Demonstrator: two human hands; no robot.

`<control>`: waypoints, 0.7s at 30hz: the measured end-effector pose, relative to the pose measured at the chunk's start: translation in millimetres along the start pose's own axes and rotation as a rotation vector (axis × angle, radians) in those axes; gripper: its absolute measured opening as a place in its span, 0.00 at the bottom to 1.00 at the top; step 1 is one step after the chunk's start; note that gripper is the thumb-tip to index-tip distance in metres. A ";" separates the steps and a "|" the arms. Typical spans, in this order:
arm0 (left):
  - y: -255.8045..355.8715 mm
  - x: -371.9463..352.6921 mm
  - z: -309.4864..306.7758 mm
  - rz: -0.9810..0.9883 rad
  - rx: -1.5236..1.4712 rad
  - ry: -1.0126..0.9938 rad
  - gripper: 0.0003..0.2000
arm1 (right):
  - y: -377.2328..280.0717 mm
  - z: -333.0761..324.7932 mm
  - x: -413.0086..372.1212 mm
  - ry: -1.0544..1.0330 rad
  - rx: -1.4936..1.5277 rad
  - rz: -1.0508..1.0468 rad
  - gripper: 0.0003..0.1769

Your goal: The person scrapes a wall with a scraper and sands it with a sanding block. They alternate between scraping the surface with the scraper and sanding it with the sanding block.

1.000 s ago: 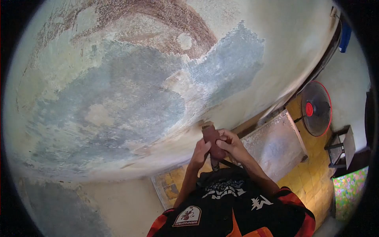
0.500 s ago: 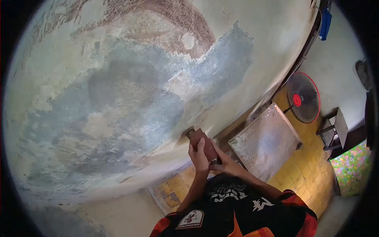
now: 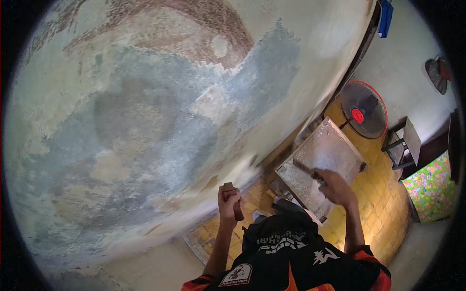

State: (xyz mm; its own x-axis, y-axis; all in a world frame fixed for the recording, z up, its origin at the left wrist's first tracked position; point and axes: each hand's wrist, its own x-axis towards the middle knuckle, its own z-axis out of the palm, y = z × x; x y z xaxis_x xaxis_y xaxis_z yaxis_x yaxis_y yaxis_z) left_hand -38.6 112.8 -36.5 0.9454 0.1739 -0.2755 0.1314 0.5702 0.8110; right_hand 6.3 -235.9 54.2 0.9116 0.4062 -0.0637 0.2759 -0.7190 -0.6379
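Note:
My left hand (image 3: 228, 206) is closed around a folded piece of reddish-brown sandpaper (image 3: 238, 209), held close to the lower part of the wall. The sandpaper sticks out above and below my fingers. Off to the right, my right hand (image 3: 337, 188) grips the handle of a putty knife (image 3: 304, 168), slightly blurred. Its flat blade points up and left, over a worn table top. The wall (image 3: 145, 111) before me is curved by the lens, with patchy blue-grey, cream and brown areas of old paint.
The low worn table (image 3: 325, 150) stands on yellow floor tiles (image 3: 374, 194). Behind it is a fan (image 3: 363, 109) with a red rim. A small dark stool (image 3: 405, 140) and a flowered green cloth (image 3: 429, 186) lie farther right. Something blue (image 3: 385, 19) hangs at the top right.
My hands, together on the sandpaper before, have come apart. The left keeps the sandpaper and has moved slightly left and down; the right has swung right with the putty knife. The view has shifted slightly.

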 end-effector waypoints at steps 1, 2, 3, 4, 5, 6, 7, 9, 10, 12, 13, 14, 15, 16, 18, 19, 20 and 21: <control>9.4 1.7 11.5 -0.047 -0.017 -0.086 0.21 | -16.8 -22.6 5.7 0.039 0.023 0.032 0.28; 21.8 3.0 26.7 -0.092 -0.033 -0.169 0.21 | -38.8 -43.5 12.3 0.048 0.159 0.116 0.30; 30.0 9.3 40.1 -0.135 -0.047 -0.252 0.22 | -58.2 -57.9 21.6 0.057 0.297 0.199 0.33; 33.9 20.8 51.2 -0.143 -0.001 -0.358 0.24 | -66.4 -62.8 31.9 0.152 0.450 0.160 0.34; 42.5 25.4 71.0 -0.114 0.064 -0.382 0.24 | -73.0 -66.2 41.6 0.244 0.603 0.116 0.35; 50.0 30.6 91.4 -0.081 0.129 -0.404 0.23 | -80.7 -70.1 52.1 0.255 0.741 0.054 0.35; 52.1 43.4 103.7 -0.088 0.078 -0.459 0.20 | -88.4 -74.7 63.0 0.263 0.876 -0.014 0.35; 61.8 59.6 134.2 -0.033 0.015 -0.487 0.16 | -101.6 -78.0 78.2 0.259 1.109 -0.114 0.34; 76.0 60.1 162.3 0.038 0.001 -0.467 0.15 | -107.5 -80.4 86.5 0.252 1.201 -0.156 0.33; 100.1 65.7 206.3 0.188 0.005 -0.445 0.13 | -116.7 -85.3 101.7 0.245 1.292 -0.230 0.32; 109.5 70.7 224.2 0.267 0.021 -0.444 0.13 | -117.8 -89.8 107.9 0.239 1.244 -0.250 0.32; 115.9 75.6 237.8 0.345 0.034 -0.440 0.12 | -117.5 -95.2 113.2 0.232 1.195 -0.266 0.31; 121.6 82.3 246.9 0.345 -0.007 -0.482 0.12 | -118.6 -100.1 119.4 0.223 1.146 -0.286 0.31; 127.1 88.8 254.0 0.344 -0.045 -0.523 0.13 | -122.0 -102.3 123.3 0.231 1.189 -0.280 0.29; 135.0 87.0 268.3 0.324 -0.179 -0.618 0.15 | -122.4 -104.8 123.3 0.193 1.176 -0.249 0.29; 137.9 81.1 276.9 0.348 -0.083 -0.530 0.15 | -120.4 -105.8 121.7 0.179 1.168 -0.230 0.29; 138.6 74.7 284.9 0.366 0.008 -0.439 0.16 | -117.1 -107.0 118.6 0.137 1.155 -0.224 0.29; 137.6 73.8 290.1 0.382 0.099 -0.347 0.17 | -113.8 -104.7 120.3 0.156 1.141 -0.240 0.29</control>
State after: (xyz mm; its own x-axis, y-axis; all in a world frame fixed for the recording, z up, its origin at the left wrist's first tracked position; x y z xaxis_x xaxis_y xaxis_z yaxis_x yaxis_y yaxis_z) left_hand 135.7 -28.8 204.5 0.9723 0.0693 0.2231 -0.2307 0.4361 0.8698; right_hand 116.5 -164.2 199.4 0.9228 0.3320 0.1954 0.0848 0.3197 -0.9437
